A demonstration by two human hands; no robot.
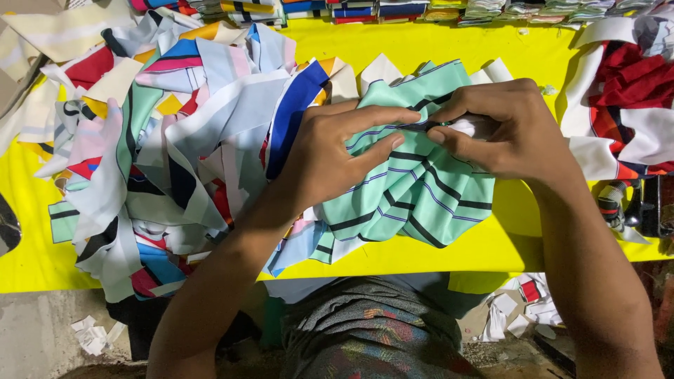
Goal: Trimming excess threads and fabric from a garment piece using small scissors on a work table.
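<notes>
My left hand (337,151) and my right hand (502,126) meet over a bunched piece of mint-green cloth (414,193) with dark and purple stripes. Both hands pinch its upper edge between thumb and fingers. Their fingertips are almost touching at the fold. The cloth hangs crumpled below the hands onto the yellow table (491,245). A small white bit shows at my right fingertips; what it is cannot be told.
A big heap of striped cloth pieces (161,140) in many colours lies left of my hands. Red and white pieces (625,91) lie at the right edge. Folded stacks (351,10) line the far edge. Scraps (519,312) litter the floor below the table.
</notes>
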